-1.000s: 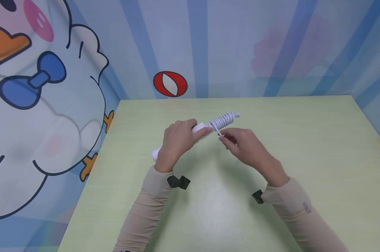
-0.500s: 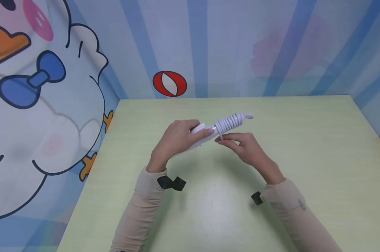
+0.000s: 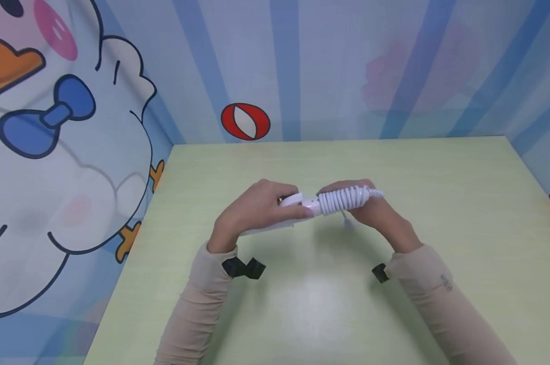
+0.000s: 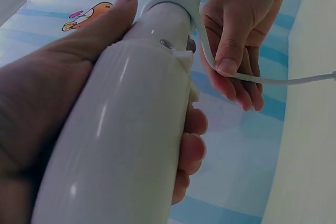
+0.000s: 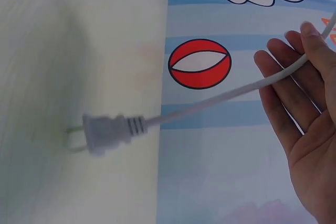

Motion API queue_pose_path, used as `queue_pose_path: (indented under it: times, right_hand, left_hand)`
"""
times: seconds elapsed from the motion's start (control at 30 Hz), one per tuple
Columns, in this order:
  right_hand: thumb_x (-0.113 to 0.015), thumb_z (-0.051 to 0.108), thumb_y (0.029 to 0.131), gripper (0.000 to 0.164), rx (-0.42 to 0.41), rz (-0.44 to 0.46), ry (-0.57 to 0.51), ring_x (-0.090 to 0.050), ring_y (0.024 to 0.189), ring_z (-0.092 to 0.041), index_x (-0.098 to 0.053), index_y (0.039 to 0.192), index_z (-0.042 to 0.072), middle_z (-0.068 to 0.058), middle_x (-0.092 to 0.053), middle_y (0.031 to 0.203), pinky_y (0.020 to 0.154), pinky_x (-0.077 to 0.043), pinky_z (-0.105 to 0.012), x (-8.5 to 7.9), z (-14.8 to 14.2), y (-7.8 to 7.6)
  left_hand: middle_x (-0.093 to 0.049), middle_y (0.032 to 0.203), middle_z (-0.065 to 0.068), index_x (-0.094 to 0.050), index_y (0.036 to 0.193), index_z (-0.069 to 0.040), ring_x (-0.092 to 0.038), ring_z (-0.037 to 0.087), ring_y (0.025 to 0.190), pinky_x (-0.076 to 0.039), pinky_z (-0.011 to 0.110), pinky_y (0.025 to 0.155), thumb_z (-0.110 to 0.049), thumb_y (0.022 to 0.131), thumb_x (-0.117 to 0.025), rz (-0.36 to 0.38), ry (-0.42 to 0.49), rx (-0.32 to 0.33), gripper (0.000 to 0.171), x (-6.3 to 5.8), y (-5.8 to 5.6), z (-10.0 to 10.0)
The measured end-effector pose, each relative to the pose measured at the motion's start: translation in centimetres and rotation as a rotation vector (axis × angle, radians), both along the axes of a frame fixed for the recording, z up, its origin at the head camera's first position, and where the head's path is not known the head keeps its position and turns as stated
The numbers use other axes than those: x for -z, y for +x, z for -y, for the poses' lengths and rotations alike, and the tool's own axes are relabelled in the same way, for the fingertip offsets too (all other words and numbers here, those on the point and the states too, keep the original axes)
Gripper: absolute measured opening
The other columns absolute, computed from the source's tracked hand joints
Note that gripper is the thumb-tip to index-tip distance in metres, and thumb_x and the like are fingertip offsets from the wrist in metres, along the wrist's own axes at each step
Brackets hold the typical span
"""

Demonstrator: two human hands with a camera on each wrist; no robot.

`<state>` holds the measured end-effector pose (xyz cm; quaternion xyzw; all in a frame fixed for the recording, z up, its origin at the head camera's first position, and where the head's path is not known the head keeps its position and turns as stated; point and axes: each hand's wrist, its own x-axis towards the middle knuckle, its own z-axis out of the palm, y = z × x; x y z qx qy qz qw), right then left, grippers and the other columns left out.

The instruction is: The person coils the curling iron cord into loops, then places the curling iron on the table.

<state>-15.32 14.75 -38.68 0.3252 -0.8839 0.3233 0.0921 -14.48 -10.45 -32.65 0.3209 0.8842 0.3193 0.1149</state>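
My left hand [image 3: 261,208] grips a smooth white wand-shaped corded appliance [image 4: 115,114], its thumb lying along the top side. Several tight turns of white cord are wound as a coil [image 3: 345,200] around the narrow end. From the coil a loose length of cord [image 5: 210,100] runs to my right hand [image 5: 315,103], whose thumb pinches it against the fingers. In the head view the coil covers part of that hand. A two-pin plug [image 5: 105,134] dangles at the cord's free end, over the table. The left hand hides much of the appliance's body.
Below both hands lies a pale green-yellow table [image 3: 311,304]. Behind it rises a blue-striped wall [image 3: 329,71] with a printed red ball, and on the left a panel with a printed cartoon bird [image 3: 97,203]. Small black devices sit at both sleeve cuffs.
The right hand has moved from in front of the appliance to behind the coil, carrying the cord. The appliance has tilted nearer level and shifted slightly toward me and right; the plug end now shows.
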Motion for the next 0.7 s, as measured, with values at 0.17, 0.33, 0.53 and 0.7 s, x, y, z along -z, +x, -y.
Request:
queue_pose_path:
  times: [0.17,0.33,0.53,0.7]
  right_hand:
    - [-0.064,0.0,0.088,0.022,-0.132,0.003,-0.15,-0.064,0.077,-0.008,-0.071,0.107,0.008,-0.006,-0.073,0.1,0.067,-0.05,-0.022,-0.7,-0.3,-0.6]
    - [-0.064,0.007,0.09,0.021,-0.124,0.085,-0.09,-0.06,0.076,-0.007,-0.07,0.109,0.01,-0.005,-0.072,0.105,0.066,-0.046,-0.023,-1.6,-0.5,-1.2]
    - [-0.066,0.015,0.09,0.021,-0.086,0.045,0.074,-0.068,0.097,-0.015,-0.07,0.111,0.015,0.0,-0.071,0.107,0.079,-0.053,-0.035,-3.0,-0.7,-1.4]
    - [-0.072,0.015,0.085,0.018,-0.068,-0.14,0.164,-0.068,0.09,-0.015,-0.073,0.103,0.016,0.002,-0.072,0.099,0.078,-0.053,-0.036,-4.3,-0.5,-1.4]
  left_hand:
    - [-0.057,0.067,-0.007,-0.059,0.081,-0.022,-0.053,0.009,0.059,-0.043,0.025,0.054,-0.052,0.079,-0.072,-0.017,-0.029,0.069,0.034,-0.3,0.3,-0.3]
    - [-0.055,0.064,-0.007,-0.058,0.08,-0.022,-0.052,0.008,0.057,-0.042,0.024,0.054,-0.054,0.078,-0.071,-0.035,-0.091,0.134,0.035,-0.6,0.8,-0.8]
    - [-0.053,0.061,-0.009,-0.057,0.078,-0.023,-0.05,0.006,0.055,-0.04,0.022,0.053,-0.06,0.078,-0.068,-0.103,-0.231,0.116,0.038,-0.4,1.4,-1.1]
    - [-0.055,0.065,-0.007,-0.06,0.084,-0.021,-0.052,0.009,0.057,-0.04,0.023,0.053,-0.062,0.077,-0.068,-0.161,-0.393,0.034,0.042,-0.3,1.6,-2.2]
